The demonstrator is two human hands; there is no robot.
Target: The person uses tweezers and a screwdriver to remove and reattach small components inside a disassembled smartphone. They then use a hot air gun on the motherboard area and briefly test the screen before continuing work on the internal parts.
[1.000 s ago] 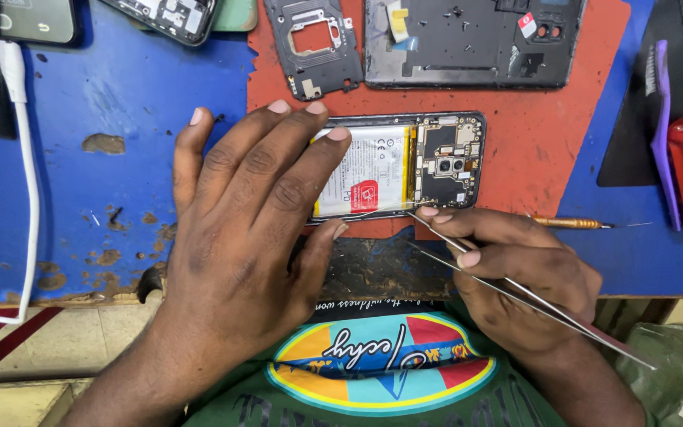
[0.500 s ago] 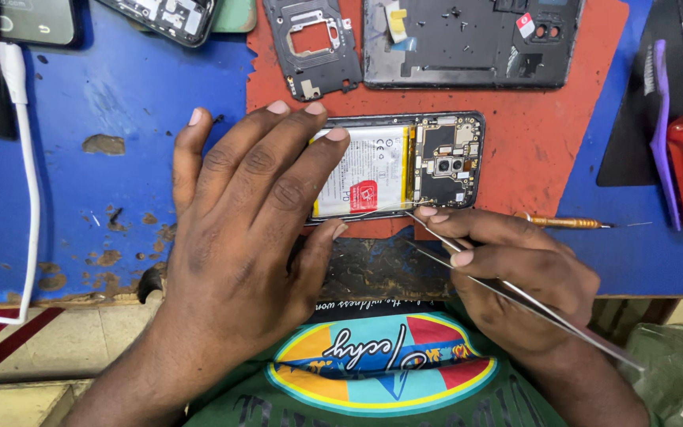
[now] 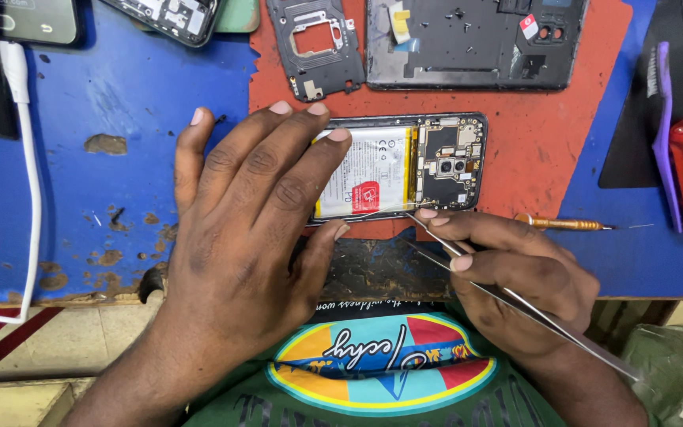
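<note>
The single head-worn view looks almost straight down, from close above, onto the worn blue wooden workbench [image 3: 104,103], its near edge running across the lower third of the frame. The red rubber mat [image 3: 563,174] fills the upper right, beyond that edge. Below the edge, nearest the camera, the wearer's green printed shirt [image 3: 381,372] shows.

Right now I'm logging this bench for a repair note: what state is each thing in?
Phone: back off, battery and board bare, lying flat on the red mat.
Left hand: spread flat, pinning the phone.
Right hand: gripping tweezers.
Tweezers: tips at the phone's lower edge.
Back cover: detached, inside up.
Small frame piece: detached.
Screwdriver: lying loose.
</note>
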